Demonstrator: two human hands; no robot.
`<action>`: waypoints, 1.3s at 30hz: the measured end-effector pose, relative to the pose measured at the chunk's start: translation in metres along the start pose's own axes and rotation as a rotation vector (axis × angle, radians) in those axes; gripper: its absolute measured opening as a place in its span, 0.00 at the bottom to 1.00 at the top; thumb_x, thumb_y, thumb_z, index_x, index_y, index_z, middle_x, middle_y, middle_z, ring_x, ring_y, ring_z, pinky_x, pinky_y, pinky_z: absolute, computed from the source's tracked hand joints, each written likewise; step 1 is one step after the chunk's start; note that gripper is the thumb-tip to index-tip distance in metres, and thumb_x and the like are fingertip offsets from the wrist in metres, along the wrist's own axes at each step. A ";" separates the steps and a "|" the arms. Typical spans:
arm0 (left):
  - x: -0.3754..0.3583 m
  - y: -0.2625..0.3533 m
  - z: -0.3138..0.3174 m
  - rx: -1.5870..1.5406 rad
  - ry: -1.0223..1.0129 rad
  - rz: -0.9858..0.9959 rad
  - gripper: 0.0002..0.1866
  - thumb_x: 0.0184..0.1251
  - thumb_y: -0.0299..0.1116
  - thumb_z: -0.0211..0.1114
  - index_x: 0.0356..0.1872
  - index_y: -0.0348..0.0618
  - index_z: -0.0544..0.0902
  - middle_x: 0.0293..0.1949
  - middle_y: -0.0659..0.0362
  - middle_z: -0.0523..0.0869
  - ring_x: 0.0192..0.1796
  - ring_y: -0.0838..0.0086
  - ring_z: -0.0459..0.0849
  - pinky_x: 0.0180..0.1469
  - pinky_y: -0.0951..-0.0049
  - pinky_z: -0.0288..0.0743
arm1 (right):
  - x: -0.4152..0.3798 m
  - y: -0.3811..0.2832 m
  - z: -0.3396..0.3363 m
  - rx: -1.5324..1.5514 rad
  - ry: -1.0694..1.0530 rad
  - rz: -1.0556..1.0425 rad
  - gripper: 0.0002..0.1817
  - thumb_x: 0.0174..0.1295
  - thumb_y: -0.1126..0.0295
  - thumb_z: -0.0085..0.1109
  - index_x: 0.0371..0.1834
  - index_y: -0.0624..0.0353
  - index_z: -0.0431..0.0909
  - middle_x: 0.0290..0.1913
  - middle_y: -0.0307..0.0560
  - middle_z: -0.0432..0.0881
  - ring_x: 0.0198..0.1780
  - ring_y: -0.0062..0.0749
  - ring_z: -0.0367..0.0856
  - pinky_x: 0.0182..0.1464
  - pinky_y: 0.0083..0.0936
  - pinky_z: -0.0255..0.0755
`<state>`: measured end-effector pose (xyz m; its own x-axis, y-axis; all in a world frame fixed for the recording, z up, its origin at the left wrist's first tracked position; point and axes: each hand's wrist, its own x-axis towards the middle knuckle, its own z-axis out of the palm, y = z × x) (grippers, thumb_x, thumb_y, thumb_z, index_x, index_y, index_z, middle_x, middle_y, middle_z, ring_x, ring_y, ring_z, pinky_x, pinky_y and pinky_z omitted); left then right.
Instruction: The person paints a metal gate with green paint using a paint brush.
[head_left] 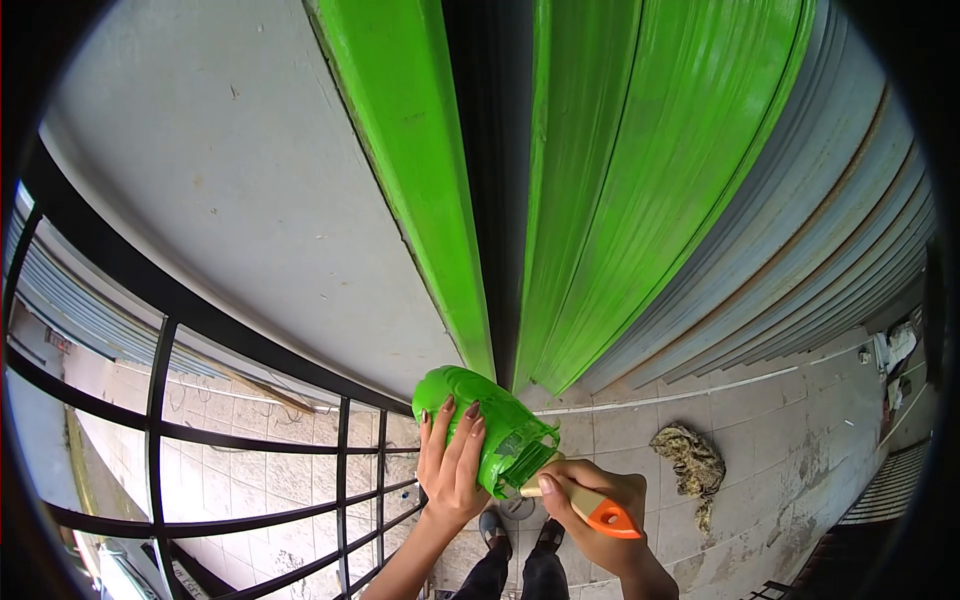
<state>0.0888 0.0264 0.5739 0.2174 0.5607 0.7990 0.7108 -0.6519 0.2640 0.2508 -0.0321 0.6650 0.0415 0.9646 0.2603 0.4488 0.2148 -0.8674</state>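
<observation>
My left hand (452,475) is wrapped around a paint container (462,390) coated in bright green, tilted with its open, ragged rim toward my right hand. In my right hand (605,500) is a paintbrush (575,496) with a cream handle and an orange end. Its bristles are hidden at the container's mouth. Ahead stand a green-painted post (405,120) and a green folding metal panel (640,190), with a dark gap between them. The green on the panel looks glossy and streaked.
Unpainted grey corrugated metal (800,230) continues to the right. A pale wall (220,170) and a black metal grille (155,430) are on the left. A crumpled, stained cloth (690,465) lies on the tiled floor (780,430). My shoes (493,528) show below.
</observation>
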 end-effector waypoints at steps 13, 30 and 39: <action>-0.009 0.008 -0.005 -0.148 -0.124 -0.227 0.45 0.39 0.30 0.79 0.64 0.32 0.68 0.58 0.42 0.77 0.61 0.49 0.77 0.63 0.57 0.71 | -0.025 0.028 -0.009 0.578 0.062 0.319 0.08 0.64 0.75 0.56 0.40 0.70 0.80 0.28 0.50 0.85 0.27 0.24 0.84 0.29 0.18 0.77; 0.010 0.023 0.011 -0.582 -0.432 -0.640 0.46 0.33 0.32 0.85 0.59 0.32 0.71 0.47 0.52 0.86 0.49 0.69 0.86 0.54 0.69 0.79 | 0.052 0.080 -0.007 0.989 0.476 -0.229 0.11 0.57 0.74 0.48 0.31 0.73 0.77 0.27 0.58 0.81 0.26 0.37 0.82 0.32 0.29 0.77; -0.013 0.026 -0.007 -0.565 -0.528 -0.656 0.46 0.33 0.34 0.85 0.59 0.31 0.72 0.48 0.51 0.86 0.49 0.70 0.86 0.55 0.69 0.79 | 0.114 0.138 0.035 0.886 0.632 -0.263 0.10 0.57 0.75 0.48 0.28 0.70 0.77 0.24 0.51 0.81 0.22 0.31 0.80 0.28 0.22 0.74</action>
<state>0.0998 -0.0007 0.5742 0.2629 0.9597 0.0994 0.4056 -0.2034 0.8911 0.2858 0.1127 0.5601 0.5979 0.6761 0.4306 -0.2729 0.6768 -0.6837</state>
